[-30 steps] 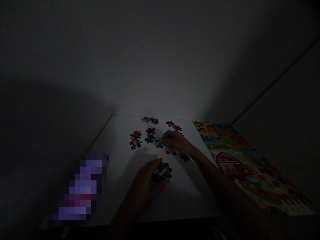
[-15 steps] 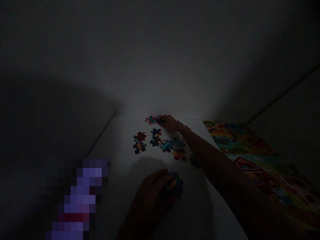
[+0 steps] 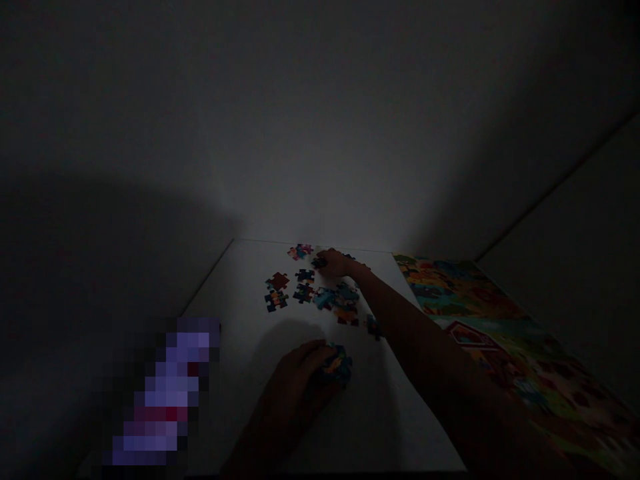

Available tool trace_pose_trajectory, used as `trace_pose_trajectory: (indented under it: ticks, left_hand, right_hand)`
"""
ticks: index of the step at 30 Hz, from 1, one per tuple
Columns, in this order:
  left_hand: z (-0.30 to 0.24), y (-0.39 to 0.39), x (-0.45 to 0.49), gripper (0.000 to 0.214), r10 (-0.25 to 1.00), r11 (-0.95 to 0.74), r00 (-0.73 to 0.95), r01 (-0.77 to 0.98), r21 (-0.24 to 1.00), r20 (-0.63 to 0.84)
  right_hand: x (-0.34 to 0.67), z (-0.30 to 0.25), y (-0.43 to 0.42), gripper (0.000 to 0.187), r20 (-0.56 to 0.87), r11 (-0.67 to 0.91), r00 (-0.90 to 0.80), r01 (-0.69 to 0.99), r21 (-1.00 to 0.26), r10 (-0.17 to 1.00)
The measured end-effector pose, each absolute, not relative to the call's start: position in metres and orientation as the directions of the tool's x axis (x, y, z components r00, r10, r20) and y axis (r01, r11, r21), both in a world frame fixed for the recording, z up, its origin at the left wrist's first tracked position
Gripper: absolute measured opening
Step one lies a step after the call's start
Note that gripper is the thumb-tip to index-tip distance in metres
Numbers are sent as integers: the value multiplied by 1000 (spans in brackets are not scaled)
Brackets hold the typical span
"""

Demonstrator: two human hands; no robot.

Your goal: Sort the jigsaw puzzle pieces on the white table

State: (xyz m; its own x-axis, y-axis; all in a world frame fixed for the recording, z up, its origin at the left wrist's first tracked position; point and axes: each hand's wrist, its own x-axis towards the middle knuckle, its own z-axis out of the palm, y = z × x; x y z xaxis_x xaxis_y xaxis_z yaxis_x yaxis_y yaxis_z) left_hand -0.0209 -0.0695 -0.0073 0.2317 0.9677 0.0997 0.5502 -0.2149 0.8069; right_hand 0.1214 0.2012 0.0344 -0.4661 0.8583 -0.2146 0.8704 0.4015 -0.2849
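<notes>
The pale tabletop is dimly lit. To the right of the teal piece lies a green piece; to its near right, an orange piece and, farther out, a dark piece. Just left of the teal piece are a navy piece and a mottled piece; farther left, a red piece and a striped piece. Beyond it, toward the far edge, lie pink pieces. Well to its right are an animal picture and a farm picture.
</notes>
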Motion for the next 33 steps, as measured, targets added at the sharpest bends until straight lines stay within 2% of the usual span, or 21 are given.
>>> trace_pose_trajectory:
  ticks: [3, 7, 12, 16, 21, 24, 27, 33]
  left_hand:
    - [-8, -69, -21, 43, 967, -212, 238, 544, 812, 93]
    - [-8, -68, -20, 42, 966, -204, 247, 526, 826, 81]
    - [-7, -66, -20, 42, 970, -178, 234, 512, 840, 64]
    - [-8, -65, -19, 42, 966, -202, 241, 497, 844, 89]
    - [-6, -66, -18, 41, 969, -198, 229, 506, 839, 90]
    - [-3, -66, -17, 41, 968, -205, 230, 507, 837, 98]
    - [-2, -65, -18, 40, 968, -216, 224, 509, 833, 115]
    - [-6, -63, -18, 39, 961, -256, 224, 517, 817, 160]
  right_hand:
    - [124, 39, 200, 62, -272, 336, -411, 899, -283, 870]
    - [131, 41, 197, 61, -294, 272, -354, 919, -286, 888]
    - [145, 34, 182, 53, -251, 200, -279, 934, -297, 927]
    - [157, 29, 167, 65, -182, 174, -242, 929, -326, 953]
    - [158, 32, 159, 43, -173, 140, -196, 946, -293, 965]
    - [157, 36, 156, 40, -154, 142, -191, 948, -284, 969]
    - [158, 39, 153, 37, -153, 157, -217, 931, -330, 964]
    - [176, 63, 136, 30, -117, 152, -241, 852, -501, 963]
